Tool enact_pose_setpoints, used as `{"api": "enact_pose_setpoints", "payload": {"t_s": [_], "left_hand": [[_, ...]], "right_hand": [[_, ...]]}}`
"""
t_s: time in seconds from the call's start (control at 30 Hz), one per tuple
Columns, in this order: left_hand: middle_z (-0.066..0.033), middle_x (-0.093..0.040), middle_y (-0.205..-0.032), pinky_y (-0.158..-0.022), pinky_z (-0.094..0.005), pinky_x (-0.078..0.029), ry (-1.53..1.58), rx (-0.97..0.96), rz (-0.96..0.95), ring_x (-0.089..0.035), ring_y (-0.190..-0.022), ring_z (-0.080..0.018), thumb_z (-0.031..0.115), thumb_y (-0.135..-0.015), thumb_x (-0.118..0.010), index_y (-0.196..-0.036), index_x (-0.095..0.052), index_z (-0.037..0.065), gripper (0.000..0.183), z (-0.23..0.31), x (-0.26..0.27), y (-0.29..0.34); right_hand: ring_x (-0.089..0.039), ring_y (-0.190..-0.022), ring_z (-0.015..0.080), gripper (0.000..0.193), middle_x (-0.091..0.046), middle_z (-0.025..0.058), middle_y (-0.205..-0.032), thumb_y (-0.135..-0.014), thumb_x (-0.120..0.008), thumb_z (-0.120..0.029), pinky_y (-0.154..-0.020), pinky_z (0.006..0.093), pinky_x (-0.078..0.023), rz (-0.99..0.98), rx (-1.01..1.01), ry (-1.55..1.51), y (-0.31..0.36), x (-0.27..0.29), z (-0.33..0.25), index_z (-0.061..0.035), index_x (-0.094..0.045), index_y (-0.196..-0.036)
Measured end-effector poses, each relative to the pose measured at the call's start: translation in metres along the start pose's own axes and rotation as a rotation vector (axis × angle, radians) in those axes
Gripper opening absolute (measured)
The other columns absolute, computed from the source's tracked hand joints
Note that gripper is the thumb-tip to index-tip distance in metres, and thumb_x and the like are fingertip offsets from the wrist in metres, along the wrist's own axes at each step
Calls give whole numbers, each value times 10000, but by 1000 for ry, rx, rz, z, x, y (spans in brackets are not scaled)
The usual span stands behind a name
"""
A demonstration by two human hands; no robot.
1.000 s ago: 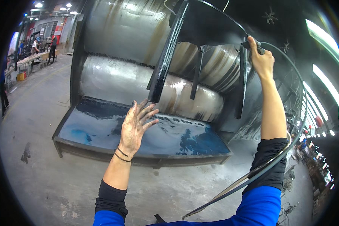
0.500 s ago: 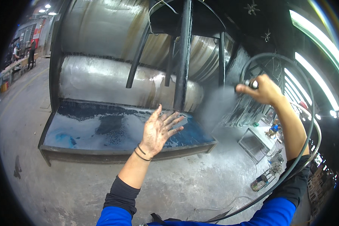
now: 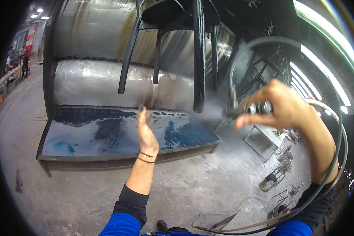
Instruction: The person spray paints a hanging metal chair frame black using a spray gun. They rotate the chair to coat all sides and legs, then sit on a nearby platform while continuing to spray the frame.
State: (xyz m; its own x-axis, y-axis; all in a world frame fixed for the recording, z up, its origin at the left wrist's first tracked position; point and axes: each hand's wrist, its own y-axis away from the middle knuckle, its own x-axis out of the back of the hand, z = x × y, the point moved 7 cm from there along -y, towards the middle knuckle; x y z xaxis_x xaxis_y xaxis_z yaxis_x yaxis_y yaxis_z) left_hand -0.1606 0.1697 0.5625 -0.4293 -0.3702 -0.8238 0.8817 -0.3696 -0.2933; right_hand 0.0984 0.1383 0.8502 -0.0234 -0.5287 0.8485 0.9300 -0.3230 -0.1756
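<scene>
Below you, the grey concrete floor (image 3: 98, 196) was scuffed and blotched, with a dark stain (image 3: 19, 181) well to your left. Standing on it ahead of you: a wide, shallow metal trough (image 3: 106, 162), holding dark-blue liquid (image 3: 185, 133) under a patchy pale film (image 3: 86, 137). To your right, a low metal-framed stand (image 3: 272, 141) and a stained can (image 3: 268, 183) also stood on the floor. Far left: a long bench (image 3: 10, 73), contents too small to tell.

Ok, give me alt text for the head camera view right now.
A person's right hand grips a spray gun, with pale mist at its nozzle, beside a black four-legged seat. The left hand is raised and empty before a shallow trough of foamy bluish liquid, stained metal panels behind.
</scene>
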Motion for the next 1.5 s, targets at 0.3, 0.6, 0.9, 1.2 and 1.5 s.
{"api": "enact_pose_setpoints", "payload": {"t_s": [0.3,0.6,0.9,1.2,1.5], "left_hand": [[-251,-230,-1679,-1212,-492,-340,-37,413,-414,-303,-1535,-375,599,-1030,-530,-1629,-190,-22,928,-53,-74,55],[-326,-203,-1646,-1220,-490,-344,99,645,-602,-234,-1561,-367,744,-1004,-397,-1589,-77,-158,1122,-37,-111,45],[-346,-205,-1633,-1212,-557,-345,91,715,-643,-258,-1544,-412,705,-1005,-446,-1585,-23,-163,1126,-68,-130,31],[-357,-93,-1665,-1262,-568,-228,301,857,-732,-178,-1567,-440,651,-1018,-447,-1576,72,-159,1112,-160,-179,22],[-384,-477,-1442,-1227,-602,-315,431,893,-622,-391,-1452,-483,585,-1046,-460,-1151,-647,-156,771,-234,-243,25]], "right_hand": [[-547,-548,139,562,-564,57,-551,-940,-730,-566,-578,334,-463,732,-158,-52,-55,84,38,-12,-812,-896],[-624,-584,79,686,-649,2,-669,-855,-689,-759,-515,254,-469,1288,-387,-863,-90,119,144,-76,-719,-791],[-747,-728,266,936,-707,114,-658,-771,-597,-912,-827,388,-575,1272,-863,-718,-80,18,284,13,-711,-674],[-704,-598,225,846,-664,94,-581,-842,-620,-824,-720,376,-565,1033,-1016,-951,-53,-214,356,-9,-695,-627],[-668,-675,103,502,-697,24,-784,-949,-716,-559,-551,269,-502,869,-1012,-1411,21,-420,400,-65,-758,-1033]]}}
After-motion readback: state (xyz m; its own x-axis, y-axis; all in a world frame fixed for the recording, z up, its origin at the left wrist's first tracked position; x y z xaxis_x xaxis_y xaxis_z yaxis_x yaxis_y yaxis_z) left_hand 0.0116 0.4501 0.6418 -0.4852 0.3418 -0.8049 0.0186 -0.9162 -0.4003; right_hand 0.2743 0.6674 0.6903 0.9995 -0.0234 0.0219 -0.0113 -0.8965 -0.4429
